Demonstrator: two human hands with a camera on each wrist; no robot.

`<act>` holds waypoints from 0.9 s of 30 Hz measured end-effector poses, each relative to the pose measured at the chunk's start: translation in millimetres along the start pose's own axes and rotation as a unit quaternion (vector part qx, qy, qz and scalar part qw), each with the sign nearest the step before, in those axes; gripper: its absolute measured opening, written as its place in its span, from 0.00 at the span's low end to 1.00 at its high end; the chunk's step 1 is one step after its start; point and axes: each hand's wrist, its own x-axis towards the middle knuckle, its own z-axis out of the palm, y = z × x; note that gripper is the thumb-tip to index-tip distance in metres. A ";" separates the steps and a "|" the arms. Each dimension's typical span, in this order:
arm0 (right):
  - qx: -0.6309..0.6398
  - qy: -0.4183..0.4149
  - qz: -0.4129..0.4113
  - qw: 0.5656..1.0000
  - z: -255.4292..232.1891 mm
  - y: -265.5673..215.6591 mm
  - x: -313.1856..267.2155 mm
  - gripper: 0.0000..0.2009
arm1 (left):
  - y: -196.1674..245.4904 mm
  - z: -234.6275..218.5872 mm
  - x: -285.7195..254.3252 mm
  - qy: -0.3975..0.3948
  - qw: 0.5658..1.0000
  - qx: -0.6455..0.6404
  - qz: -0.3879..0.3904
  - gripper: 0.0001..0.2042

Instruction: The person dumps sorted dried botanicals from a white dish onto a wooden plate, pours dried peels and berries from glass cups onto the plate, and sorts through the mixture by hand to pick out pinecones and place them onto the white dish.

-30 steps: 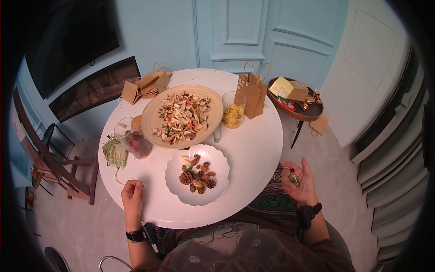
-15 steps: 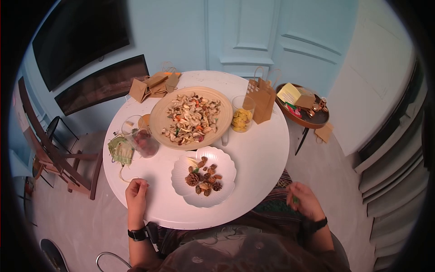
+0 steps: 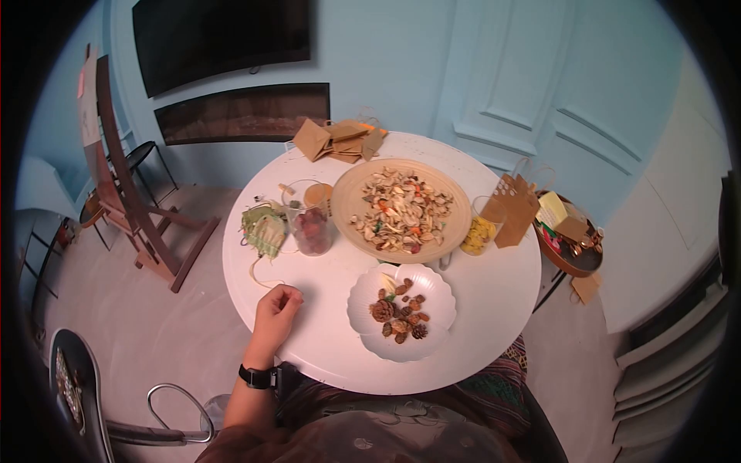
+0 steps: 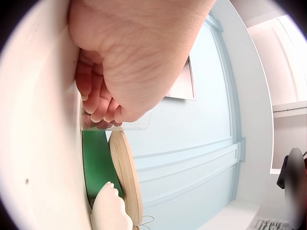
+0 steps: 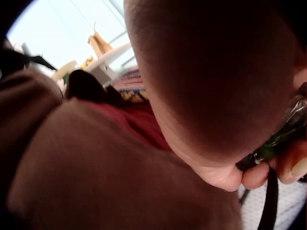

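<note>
My left hand (image 3: 278, 312) rests at the left front edge of the round white table, fingers loosely curled with nothing in them. Close beyond it lie a pale cord and a green pouch (image 3: 266, 235), beside a clear cup of dark red dried pieces (image 3: 312, 231). To its right stands a white scalloped bowl (image 3: 363, 320) with pine cones. The head view does not show my right hand (image 5: 211, 91); in the right wrist view it is down beside the brown shirt, fingers curled round a small clear bottle (image 5: 292, 115) with green inside, mostly hidden by the hand.
A wooden tray (image 3: 347, 197) of dried petals sits mid-table, with a clear cup of yellow pieces (image 3: 478, 231) at its right. Paper bags (image 3: 343, 143) lie at the back; another bag (image 3: 517, 210) stands right. A loaded side table (image 3: 571, 266) is beyond. An easel (image 3: 147, 220) stands left.
The head view has swung left. My right hand, earlier open-palmed with the small bottle, has curled round it, moved down and back, and left the head view. The left hand stays in place.
</note>
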 end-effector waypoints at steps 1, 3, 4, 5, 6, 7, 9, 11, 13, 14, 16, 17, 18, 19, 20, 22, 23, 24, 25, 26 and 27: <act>-0.010 -0.003 -0.003 1.000 -2.1 -5.3 4.2 0.18 | -0.9 -0.4 0.0 -0.002 1.000 -0.005 -0.004 0.06; -0.026 -0.008 -0.008 1.000 -6.7 -14.1 11.0 0.18 | 0.2 -0.7 -0.4 0.001 1.000 -0.001 -0.001 0.06; -0.033 -0.010 -0.011 0.999 -8.7 -18.1 14.0 0.18 | 0.6 -0.7 -0.5 -0.006 1.000 0.002 0.002 0.07; -0.039 -0.010 -0.013 0.999 -10.4 -21.4 16.4 0.18 | 0.1 -0.5 -0.4 0.000 1.000 0.002 0.002 0.07; -0.045 -0.011 -0.014 0.999 -12.2 -24.7 18.0 0.18 | -0.4 -0.4 -0.4 -0.002 1.000 0.001 0.005 0.07; -0.050 -0.012 -0.016 0.999 -13.8 -28.0 20.2 0.18 | -0.3 -0.4 -0.8 -0.003 1.000 0.001 0.009 0.07; -0.063 -0.015 -0.021 0.998 -17.7 -35.3 25.6 0.18 | 0.2 -0.8 -1.5 0.002 1.000 0.001 0.006 0.07; -0.074 -0.018 -0.026 0.997 -20.4 -42.1 31.6 0.17 | -3.3 -2.3 -0.7 -0.005 1.000 0.016 -0.002 0.07; -0.083 -0.021 -0.031 0.996 -22.8 -48.3 37.8 0.17 | -2.9 -1.9 -0.7 -0.002 1.000 0.016 0.000 0.07; -0.087 -0.022 -0.033 0.995 -24.0 -51.0 40.6 0.17 | -2.3 -1.6 -0.9 -0.005 1.000 0.014 0.002 0.06; -0.092 -0.023 -0.036 0.995 -25.7 -54.9 45.4 0.17 | -0.3 -1.2 -1.3 -0.006 1.000 0.009 0.002 0.06; -0.095 -0.023 -0.038 0.995 -26.5 -56.3 47.7 0.17 | 0.3 -1.1 -1.3 -0.010 1.000 0.002 0.002 0.06; -0.097 -0.023 -0.039 0.994 -27.2 -57.3 49.8 0.17 | 0.0 -1.3 -1.2 -0.009 1.000 0.003 0.002 0.06; -0.098 -0.023 -0.039 0.994 -27.9 -58.0 51.6 0.17 | -0.8 -1.3 -1.1 -0.010 1.000 0.004 0.006 0.06; -0.100 -0.023 -0.040 0.994 -28.4 -58.7 52.7 0.17 | -1.9 -1.2 -0.9 -0.011 1.000 0.004 0.010 0.06; -0.105 -0.023 -0.040 0.993 -29.3 -60.4 54.4 0.17 | -5.0 -1.5 -0.5 -0.008 1.000 0.006 0.008 0.06; -0.107 -0.023 -0.040 0.993 -29.4 -60.9 55.2 0.17 | -5.9 -1.8 -0.4 -0.008 1.000 0.008 0.007 0.06; -0.108 -0.023 -0.040 0.993 -29.4 -61.0 55.7 0.17 | -5.4 -2.3 -0.6 -0.008 1.000 0.008 0.007 0.06; -0.109 -0.022 -0.040 0.993 -29.2 -60.8 56.0 0.17 | -4.0 -2.4 -0.8 -0.011 1.000 0.015 0.001 0.05; -0.108 -0.020 -0.041 0.993 -28.9 -60.1 56.5 0.17 | -2.6 -2.0 -0.5 -0.015 1.000 0.022 -0.004 0.05; -0.107 -0.018 -0.041 0.993 -28.4 -59.1 55.9 0.17 | -0.2 -1.3 -0.8 -0.018 1.000 0.022 -0.003 0.05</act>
